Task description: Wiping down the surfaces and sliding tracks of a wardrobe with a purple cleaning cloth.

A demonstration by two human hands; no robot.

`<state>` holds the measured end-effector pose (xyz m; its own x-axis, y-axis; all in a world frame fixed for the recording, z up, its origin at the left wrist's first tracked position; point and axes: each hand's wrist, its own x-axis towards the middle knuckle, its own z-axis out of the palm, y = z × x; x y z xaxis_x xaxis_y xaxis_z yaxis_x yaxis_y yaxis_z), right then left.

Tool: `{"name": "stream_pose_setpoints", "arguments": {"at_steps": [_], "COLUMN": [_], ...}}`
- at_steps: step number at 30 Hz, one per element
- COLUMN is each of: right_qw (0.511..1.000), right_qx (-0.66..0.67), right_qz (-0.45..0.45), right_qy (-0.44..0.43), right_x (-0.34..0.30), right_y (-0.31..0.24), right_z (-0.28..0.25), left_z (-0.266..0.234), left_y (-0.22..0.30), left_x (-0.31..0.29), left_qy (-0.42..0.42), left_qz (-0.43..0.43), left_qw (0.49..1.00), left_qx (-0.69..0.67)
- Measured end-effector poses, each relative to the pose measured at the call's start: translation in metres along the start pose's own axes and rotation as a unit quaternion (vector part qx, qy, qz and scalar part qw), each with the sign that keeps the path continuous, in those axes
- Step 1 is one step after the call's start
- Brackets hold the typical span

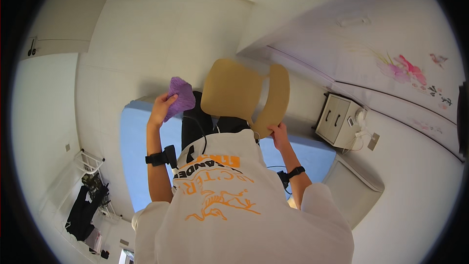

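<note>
My left hand (160, 109) is closed on a folded purple cloth (181, 99), held up above my left knee with thumb on top. In front of my legs is a small tan chair with a rounded seat (231, 89) and a curved backrest (276, 99) on its right side. At the backrest's near end, my right hand (279, 136) grips the edge with its fingers. The chair's legs are hidden beneath it. The cloth and the chair are apart.
I sit on a bed with a blue sheet (136, 146). To the right are a small drawer cabinet (336, 121) with cables and a white device on top, and a flower-printed panel (391, 44). A white rack (89, 161) with dark clothes (80, 215) stands at left.
</note>
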<state>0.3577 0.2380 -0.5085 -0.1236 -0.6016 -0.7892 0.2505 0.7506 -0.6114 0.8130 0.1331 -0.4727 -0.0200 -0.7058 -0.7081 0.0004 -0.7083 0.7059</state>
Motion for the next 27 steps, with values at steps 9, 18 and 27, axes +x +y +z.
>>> {"name": "stream_pose_setpoints", "arguments": {"at_steps": [9,18,27], "right_qw": [0.999,0.999,0.994], "right_qx": [-0.040,-0.030,-0.044], "right_qz": [0.002,0.015,0.004], "right_qy": [0.020,-0.019,-0.102], "right_x": [0.017,0.045,0.105], "right_y": [-0.016,-0.059,-0.118], "right_z": [0.122,0.237,0.336], "left_z": [-0.125,-0.218,-0.197], "left_y": [0.006,0.014,0.096], "left_x": [0.039,0.025,0.079], "left_qy": [0.009,0.079,0.048], "left_qz": [0.010,0.013,0.057], "left_qw": [0.999,0.993,0.989], "left_qx": [-0.052,-0.090,-0.127]}}
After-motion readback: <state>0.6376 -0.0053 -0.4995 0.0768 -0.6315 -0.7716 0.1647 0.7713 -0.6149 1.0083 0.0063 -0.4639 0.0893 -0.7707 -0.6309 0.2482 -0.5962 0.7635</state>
